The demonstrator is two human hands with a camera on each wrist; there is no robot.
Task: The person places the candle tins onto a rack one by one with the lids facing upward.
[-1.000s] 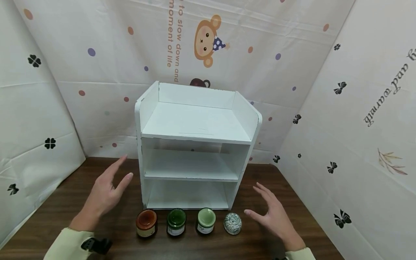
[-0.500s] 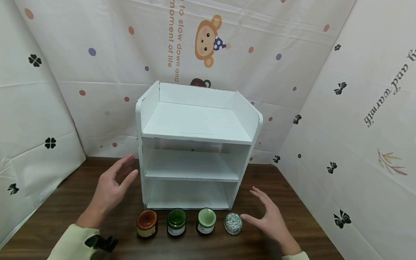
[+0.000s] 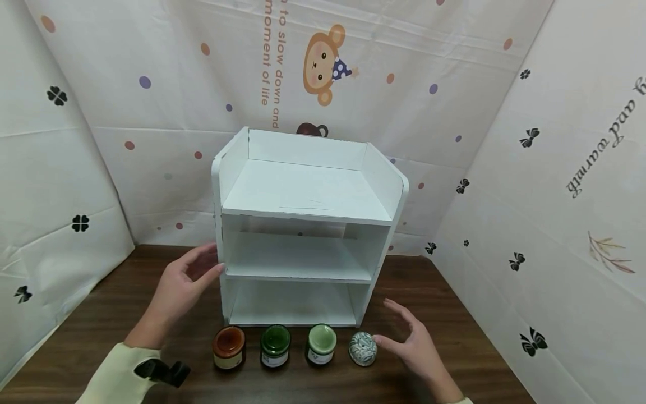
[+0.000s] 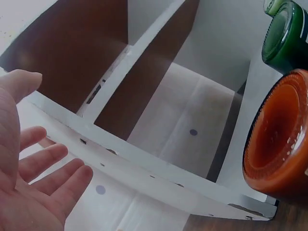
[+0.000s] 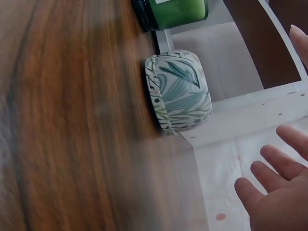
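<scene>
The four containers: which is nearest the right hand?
The leaf-patterned container, at the row's right end; the orange jar, dark green jar and light green jar stand farther from the right hand.

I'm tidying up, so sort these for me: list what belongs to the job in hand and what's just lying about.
Likely part of the job:
white shelf, flanked by the left hand and right hand

Apparently just standing by, untouched, in a row:
orange jar
dark green jar
light green jar
leaf-patterned container

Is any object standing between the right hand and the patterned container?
Nothing visible stands between the right hand and the patterned container; the light green jar is on its other side, the white shelf behind.
</scene>
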